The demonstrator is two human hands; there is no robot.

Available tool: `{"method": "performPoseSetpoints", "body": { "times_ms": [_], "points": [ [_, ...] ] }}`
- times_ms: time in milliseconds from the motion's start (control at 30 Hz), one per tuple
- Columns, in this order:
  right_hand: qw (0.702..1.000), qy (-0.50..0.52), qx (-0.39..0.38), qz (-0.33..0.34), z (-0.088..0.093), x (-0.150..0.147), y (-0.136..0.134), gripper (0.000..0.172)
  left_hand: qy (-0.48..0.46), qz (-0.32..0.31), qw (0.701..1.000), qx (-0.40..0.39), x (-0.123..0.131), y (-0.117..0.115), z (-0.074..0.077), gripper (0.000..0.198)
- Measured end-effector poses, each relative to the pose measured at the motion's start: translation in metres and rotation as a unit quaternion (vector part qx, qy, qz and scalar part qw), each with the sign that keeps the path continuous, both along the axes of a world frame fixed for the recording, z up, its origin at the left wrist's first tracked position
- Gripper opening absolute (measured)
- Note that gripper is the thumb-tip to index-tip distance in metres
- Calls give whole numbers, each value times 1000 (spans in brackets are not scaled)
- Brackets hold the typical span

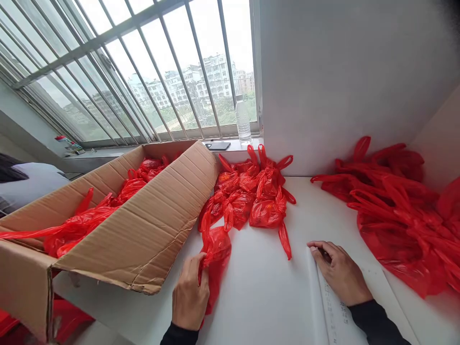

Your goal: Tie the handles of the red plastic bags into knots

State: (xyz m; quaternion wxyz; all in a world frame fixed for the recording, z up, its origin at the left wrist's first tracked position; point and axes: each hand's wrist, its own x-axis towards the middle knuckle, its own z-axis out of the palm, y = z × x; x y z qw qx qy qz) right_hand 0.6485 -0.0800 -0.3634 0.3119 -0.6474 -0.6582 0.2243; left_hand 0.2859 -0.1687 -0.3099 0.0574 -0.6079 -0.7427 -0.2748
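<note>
My left hand (191,288) is closed on a red plastic bag (218,254), which stands on the white table beside the cardboard box. What is inside that bag I cannot make out. With thumb and fingers together, my right hand (338,270) pinches the upper left corner of a printed sheet of paper (332,314), whose left edge curls up. Just beyond my left hand sits a cluster of tied red plastic bags (242,203), their handles sticking up and small lumps showing through.
A long cardboard box (143,225) holding more red bags (134,187) stands at left. Loose red bags (398,220) are heaped at right. On the windowsill are a water bottle (243,122) and a phone (217,146). Part of another person (30,184) shows at far left.
</note>
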Motion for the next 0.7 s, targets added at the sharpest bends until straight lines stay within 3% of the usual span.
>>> {"method": "performPoseSetpoints", "body": {
  "times_ms": [67,200,300,367,433,500,633,700],
  "points": [
    [1000,0,-1,3,-1,0,1,33,-13,-17,997,71,10,10,16,22],
    [1000,4,12,6,0,-1,0,33,-25,-27,986,160,31,49,64,20],
    [1000,10,19,15,0,-2,-1,33,-17,21,981,195,38,93,95,21],
    [999,11,27,15,0,-3,-1,34,-2,58,983,174,37,124,103,26],
    [999,10,36,15,-1,-3,0,33,12,73,993,87,34,152,100,32],
    [999,11,41,17,-2,-3,1,33,11,71,997,26,31,171,86,37],
    [999,18,35,23,-3,-5,3,32,-6,85,996,-5,28,182,55,37],
    [999,22,28,23,-4,-5,4,32,-12,84,996,4,28,184,49,33]
  ]
}}
